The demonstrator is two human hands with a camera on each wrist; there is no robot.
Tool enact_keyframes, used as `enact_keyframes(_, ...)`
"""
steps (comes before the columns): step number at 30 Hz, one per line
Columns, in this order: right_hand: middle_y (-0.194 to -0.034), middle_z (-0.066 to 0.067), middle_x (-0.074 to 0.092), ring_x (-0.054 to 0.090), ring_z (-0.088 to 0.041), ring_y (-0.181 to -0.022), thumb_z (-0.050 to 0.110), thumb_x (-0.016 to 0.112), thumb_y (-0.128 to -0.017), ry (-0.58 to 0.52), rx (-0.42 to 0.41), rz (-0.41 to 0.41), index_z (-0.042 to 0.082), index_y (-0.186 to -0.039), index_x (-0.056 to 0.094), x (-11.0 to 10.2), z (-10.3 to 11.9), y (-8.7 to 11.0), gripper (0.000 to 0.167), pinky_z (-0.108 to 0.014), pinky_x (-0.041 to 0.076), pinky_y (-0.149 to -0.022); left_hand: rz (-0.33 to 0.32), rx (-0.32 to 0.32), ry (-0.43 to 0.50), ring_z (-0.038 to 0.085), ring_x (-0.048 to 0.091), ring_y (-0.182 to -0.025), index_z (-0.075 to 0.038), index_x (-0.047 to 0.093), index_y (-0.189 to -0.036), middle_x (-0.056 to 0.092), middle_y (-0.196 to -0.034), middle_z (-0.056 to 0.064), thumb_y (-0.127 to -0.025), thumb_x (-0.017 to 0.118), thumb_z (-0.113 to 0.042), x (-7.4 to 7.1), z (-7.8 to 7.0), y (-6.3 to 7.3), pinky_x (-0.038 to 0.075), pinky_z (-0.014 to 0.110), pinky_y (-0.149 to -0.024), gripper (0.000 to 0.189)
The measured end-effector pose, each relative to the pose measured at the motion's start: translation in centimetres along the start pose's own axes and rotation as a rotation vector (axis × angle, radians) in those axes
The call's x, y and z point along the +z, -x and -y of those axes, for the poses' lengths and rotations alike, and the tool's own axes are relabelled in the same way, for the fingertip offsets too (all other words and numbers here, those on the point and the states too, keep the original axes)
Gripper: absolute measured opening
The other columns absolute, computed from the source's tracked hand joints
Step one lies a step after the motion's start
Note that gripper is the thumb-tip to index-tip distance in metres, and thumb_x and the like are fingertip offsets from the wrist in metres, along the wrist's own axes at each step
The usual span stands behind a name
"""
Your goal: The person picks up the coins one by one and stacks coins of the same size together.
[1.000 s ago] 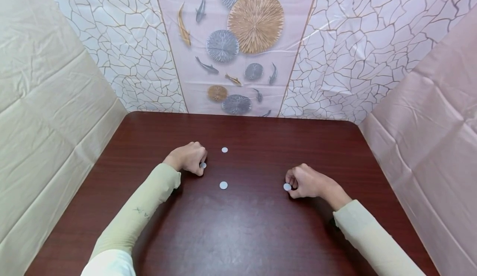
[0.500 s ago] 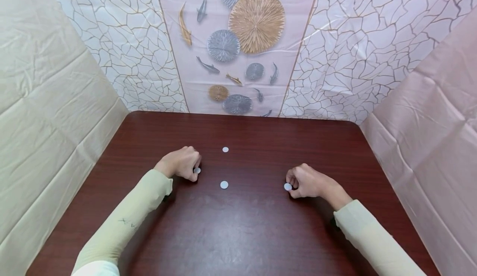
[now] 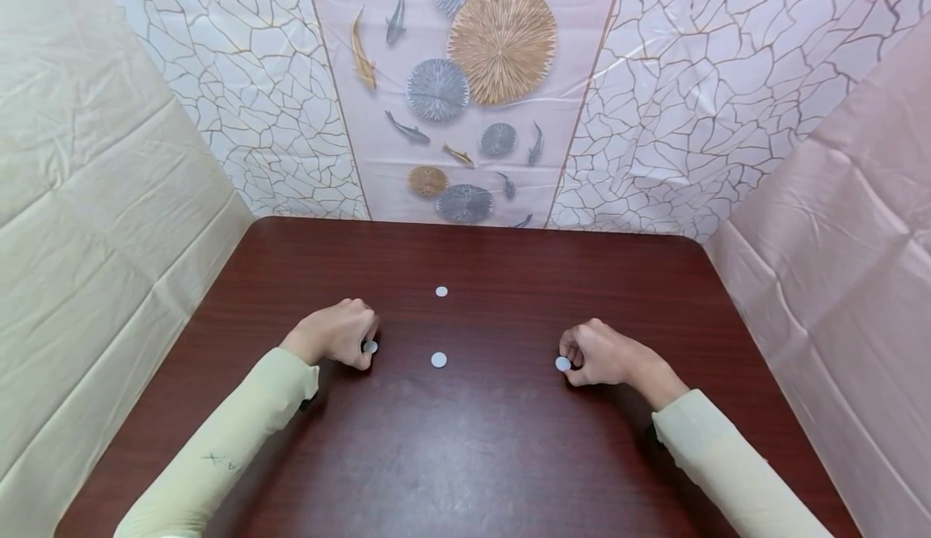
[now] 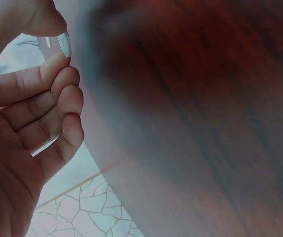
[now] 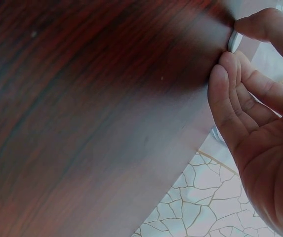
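Observation:
My left hand pinches a small white disc by its edges, between thumb and forefinger. In the left wrist view that disc is seen nearly edge-on, with the other fingers curled below it. On the right, my right hand pinches another white disc the same way. The right wrist view has this disc low at the table surface. Two more white discs lie flat between the hands, a farther one and a nearer one.
The dark red-brown table has a glossy wood grain. A patterned sheet stands behind its far edge. Pale cloth walls rise along the left side and the right side.
My left hand has moved left and nearer to me, carrying its disc away from the two lying discs. The right hand and its disc stay in place.

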State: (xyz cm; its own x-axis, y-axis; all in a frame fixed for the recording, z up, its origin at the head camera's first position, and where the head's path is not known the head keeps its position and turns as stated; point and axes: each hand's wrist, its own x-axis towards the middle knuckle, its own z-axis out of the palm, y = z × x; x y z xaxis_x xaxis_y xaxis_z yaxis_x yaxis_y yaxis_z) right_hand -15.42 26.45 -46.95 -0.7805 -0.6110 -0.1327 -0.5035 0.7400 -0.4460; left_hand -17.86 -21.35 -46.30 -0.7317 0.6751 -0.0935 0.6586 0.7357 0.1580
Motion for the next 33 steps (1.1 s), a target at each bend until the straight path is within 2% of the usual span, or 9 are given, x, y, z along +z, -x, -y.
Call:
enact_keyframes(8, -0.080, 0.007, 0.067, 0.061, -0.002, -0.073, 0.014, 0.084, -0.080, 0.003, 0.000, -0.004, 0.014, -0.088, 0.070, 0.1, -0.1, 0.0, 0.016, -0.020, 0.054, -0.067, 0.001, -0.032, 0.029, 0.004, 0.046, -0.052, -0.020, 0.059, -0.064, 0.053, -0.064, -0.011, -0.072, 0.072, -0.018, 0.3, 0.1, 1.8, 0.040, 0.021, -0.052, 0.015)
enact_keyframes(16, -0.079, 0.007, 0.067, 0.061, -0.002, -0.073, 0.014, 0.084, -0.079, 0.002, -0.001, -0.008, 0.014, -0.087, 0.070, 0.2, -0.1, 0.1, 0.016, -0.020, 0.054, -0.067, 0.007, -0.040, 0.059, 0.004, 0.027, -0.055, -0.021, 0.046, -0.059, 0.034, -0.059, -0.012, -0.070, 0.070, -0.013, 0.8, 0.1, 2.7, 0.024, 0.021, -0.052, 0.027)
enact_keyframes(27, -0.080, 0.006, 0.067, 0.060, -0.003, -0.073, 0.014, 0.084, -0.080, -0.001, 0.005, -0.006, 0.014, -0.087, 0.070, 0.3, -0.1, 0.0, 0.016, -0.021, 0.053, -0.067, 0.013, -0.065, 0.040, 0.005, 0.046, -0.054, -0.019, 0.059, -0.067, 0.053, -0.065, -0.009, -0.073, 0.074, -0.017, 0.9, 0.2, 3.1, 0.040, 0.022, -0.053, 0.016)
enact_keyframes(33, -0.081, 0.006, 0.068, 0.060, -0.003, -0.073, 0.013, 0.083, -0.081, -0.006, 0.003, -0.007, 0.014, -0.089, 0.071, 0.1, -0.1, 0.0, 0.015, -0.021, 0.054, -0.067, -0.024, -0.040, 0.043, 0.005, 0.042, -0.055, -0.018, 0.059, -0.067, 0.051, -0.064, -0.010, -0.073, 0.074, -0.017, 1.0, 0.6, 3.2, 0.037, 0.022, -0.054, 0.016)
